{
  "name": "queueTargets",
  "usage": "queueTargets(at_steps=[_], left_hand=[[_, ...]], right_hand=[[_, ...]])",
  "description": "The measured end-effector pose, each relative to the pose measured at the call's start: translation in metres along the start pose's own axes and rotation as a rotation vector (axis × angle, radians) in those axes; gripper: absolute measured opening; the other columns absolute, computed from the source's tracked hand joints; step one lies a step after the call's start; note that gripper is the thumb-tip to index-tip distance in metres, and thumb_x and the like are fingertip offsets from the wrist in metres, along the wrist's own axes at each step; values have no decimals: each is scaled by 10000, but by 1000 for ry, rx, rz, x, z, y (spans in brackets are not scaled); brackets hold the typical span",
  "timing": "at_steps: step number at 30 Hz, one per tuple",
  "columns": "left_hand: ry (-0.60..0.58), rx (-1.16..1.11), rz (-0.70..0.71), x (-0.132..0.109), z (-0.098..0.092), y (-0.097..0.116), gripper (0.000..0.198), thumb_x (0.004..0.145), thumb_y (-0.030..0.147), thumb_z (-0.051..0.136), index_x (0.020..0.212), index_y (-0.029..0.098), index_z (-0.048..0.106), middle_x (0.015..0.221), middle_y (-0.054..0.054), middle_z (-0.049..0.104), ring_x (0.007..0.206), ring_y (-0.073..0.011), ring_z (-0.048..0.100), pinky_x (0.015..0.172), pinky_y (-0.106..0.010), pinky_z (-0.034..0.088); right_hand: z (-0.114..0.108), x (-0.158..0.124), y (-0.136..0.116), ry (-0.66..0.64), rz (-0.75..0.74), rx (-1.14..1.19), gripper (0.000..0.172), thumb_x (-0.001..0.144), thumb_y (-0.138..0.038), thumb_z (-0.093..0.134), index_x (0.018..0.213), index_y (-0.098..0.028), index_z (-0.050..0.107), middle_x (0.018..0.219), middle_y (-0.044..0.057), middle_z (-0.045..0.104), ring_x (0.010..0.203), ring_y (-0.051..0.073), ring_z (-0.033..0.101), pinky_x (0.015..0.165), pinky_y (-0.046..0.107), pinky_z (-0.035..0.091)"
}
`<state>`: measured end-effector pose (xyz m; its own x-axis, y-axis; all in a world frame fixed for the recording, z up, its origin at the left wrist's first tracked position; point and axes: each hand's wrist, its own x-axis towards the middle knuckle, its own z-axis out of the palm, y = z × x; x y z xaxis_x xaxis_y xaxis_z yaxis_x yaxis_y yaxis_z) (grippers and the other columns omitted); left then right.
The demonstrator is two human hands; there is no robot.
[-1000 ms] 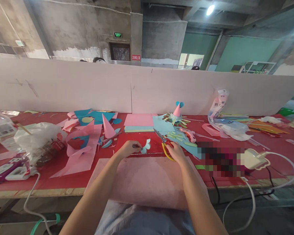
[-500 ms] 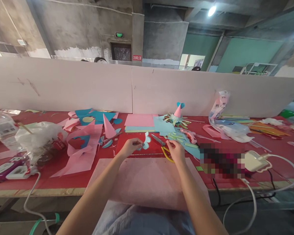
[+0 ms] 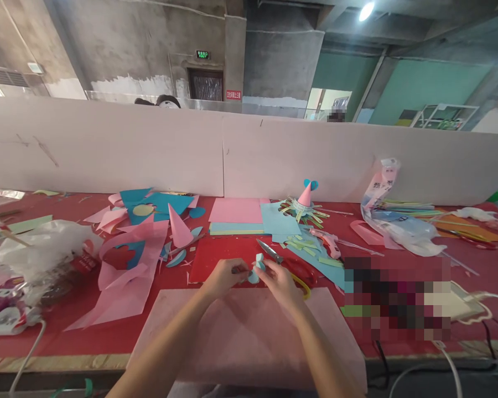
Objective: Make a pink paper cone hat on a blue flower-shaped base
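Note:
A small light-blue paper cutout with scalloped edges (image 3: 254, 276) is between my two hands, above the red sheet. My left hand (image 3: 227, 278) pinches its left side. The fingers of my right hand (image 3: 281, 281) are closed on its right side, and part of the paper curls up there. Just beyond my right hand lie scissors (image 3: 271, 251) with red and yellow handles, blades pointing away to the left; my hand partly hides them. A pink paper cone (image 3: 179, 228) stands to the left. Farther back sits a pink cone hat with blue ears and a fringed base (image 3: 305, 200).
Pink and blue paper sheets (image 3: 237, 210) lie at the back. Cut pink paper (image 3: 136, 276) and a plastic bag (image 3: 45, 249) crowd the left. At right are a pink glue gun (image 3: 327, 241), another plastic bag (image 3: 413, 229) and a white cable (image 3: 452, 365). A pale board (image 3: 315, 157) stands behind.
My right hand has let go of the scissors, which now lie on the table. It has moved left onto the blue cutout, which my left hand still holds.

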<state>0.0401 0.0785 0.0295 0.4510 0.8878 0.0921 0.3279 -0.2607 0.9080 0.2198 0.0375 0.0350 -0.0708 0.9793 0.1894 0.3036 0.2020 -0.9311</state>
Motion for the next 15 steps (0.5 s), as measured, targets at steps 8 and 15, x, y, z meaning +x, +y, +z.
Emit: queueTargets(at_steps=[8,15], left_hand=[[-27,-24,-58,-4,-2,13,159,733,323,579,769,196,669,756,-11,672,717,-149,602,662,-226,449],[146,-53,-112,16,-19,28,222,724,289,582,923,207,632,755,-10,687,652,-153,631,645,-249,489]], right_hand=[[-17,4,-4,46,73,-141,381,821,-519,497,758,-176,652,687,20,620,659,160,553,595,227,409],[-38,29,-24,34,-3,-219,339,830,-489,498,786,-201,670,735,34,662,675,171,583,621,248,438]])
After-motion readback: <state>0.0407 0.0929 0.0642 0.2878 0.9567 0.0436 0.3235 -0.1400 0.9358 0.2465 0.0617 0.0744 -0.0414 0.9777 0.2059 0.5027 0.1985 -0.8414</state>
